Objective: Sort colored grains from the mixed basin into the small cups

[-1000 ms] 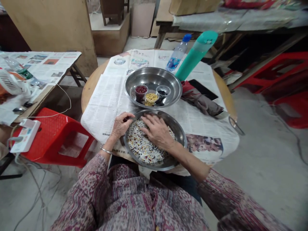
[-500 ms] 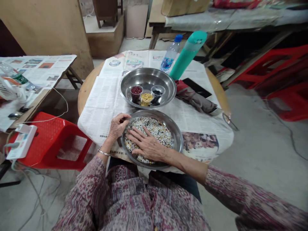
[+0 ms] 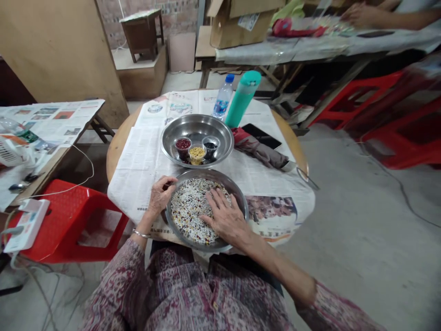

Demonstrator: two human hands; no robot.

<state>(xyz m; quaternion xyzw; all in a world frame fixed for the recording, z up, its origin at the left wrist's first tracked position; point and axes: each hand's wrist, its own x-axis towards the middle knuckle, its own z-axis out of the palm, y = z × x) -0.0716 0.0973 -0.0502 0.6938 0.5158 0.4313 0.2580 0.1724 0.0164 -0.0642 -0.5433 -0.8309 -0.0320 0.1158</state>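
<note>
A shallow steel basin (image 3: 241, 202) stands at the near edge of the round table, with mixed grains and beans (image 3: 189, 207), mostly white with dark and yellow bits, spread over its bottom. My right hand (image 3: 227, 218) lies palm down on the right part of the mix, fingers apart. At the left rim my left hand (image 3: 161, 195) is closed, its curled fingers on the basin's edge. Just beyond is a second steel basin (image 3: 223, 136) with three clear cups in it: red beans (image 3: 183, 145), yellow beans (image 3: 197, 153) and black beans (image 3: 211, 145).
Behind the basins stand a water bottle (image 3: 222, 100) and a teal bottle (image 3: 242, 99). A folded umbrella (image 3: 263, 152) and a dark phone (image 3: 262, 136) lie to the right. A red stool (image 3: 69, 225) with a power strip (image 3: 27, 225) is left. Another person's hands (image 3: 360, 16) show at the far table.
My right hand has swept from the left side of the grains to the right. My left hand stays at the rim. The camera view has shifted, showing more of the far table.
</note>
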